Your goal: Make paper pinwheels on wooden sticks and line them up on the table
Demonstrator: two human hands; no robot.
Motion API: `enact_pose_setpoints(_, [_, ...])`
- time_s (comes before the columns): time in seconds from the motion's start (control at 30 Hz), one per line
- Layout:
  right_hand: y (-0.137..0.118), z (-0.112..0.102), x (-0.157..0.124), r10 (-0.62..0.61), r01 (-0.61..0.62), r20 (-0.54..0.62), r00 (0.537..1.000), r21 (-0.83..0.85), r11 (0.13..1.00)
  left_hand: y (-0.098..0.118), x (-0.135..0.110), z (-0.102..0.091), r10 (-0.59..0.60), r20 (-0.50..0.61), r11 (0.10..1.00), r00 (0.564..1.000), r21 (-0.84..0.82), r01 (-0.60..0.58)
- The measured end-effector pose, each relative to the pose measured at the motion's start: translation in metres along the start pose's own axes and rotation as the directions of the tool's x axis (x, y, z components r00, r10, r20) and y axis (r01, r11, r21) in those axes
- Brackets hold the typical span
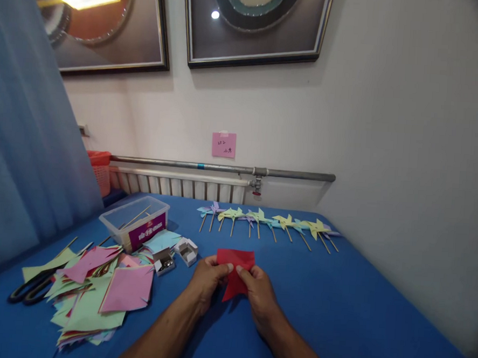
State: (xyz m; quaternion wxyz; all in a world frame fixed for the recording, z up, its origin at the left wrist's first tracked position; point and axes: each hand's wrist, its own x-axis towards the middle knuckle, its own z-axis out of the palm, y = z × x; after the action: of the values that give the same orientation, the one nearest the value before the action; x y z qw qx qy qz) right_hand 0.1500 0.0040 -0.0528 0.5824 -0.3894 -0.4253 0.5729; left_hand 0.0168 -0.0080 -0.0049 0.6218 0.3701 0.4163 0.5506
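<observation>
A red paper square (236, 259) is held up over the blue table, gripped from both sides. My left hand (209, 277) pinches its left side, thumb on the front. On the other side my right hand (260, 288) pinches it in the same way, and the two thumbs are close together near the middle. The sheet's lower part hangs as a pointed flap between the hands. Fingers behind the paper are hidden. Nearest to my left hand are two small white boxes; one box (164, 261) holds small metal pieces, the other box (186, 251) stands open.
Scissors (33, 288) with black handles lie by a pile of cut coloured paper (94, 300) at the left. Behind it is a clear plastic tub (113, 214) with sticks. Several finished paper pinwheels (260, 217) line the table's back edge, below a pipe (175, 165).
</observation>
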Motion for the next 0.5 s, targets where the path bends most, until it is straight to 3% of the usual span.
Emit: enact_pose_setpoints(0.5, [-0.013,0.007,-0.008,0.065,-0.066,0.030,0.997,0.043,0.997,-0.003,0.002,-0.001,-0.021,-0.013,0.999,1.000,-0.031,0.021])
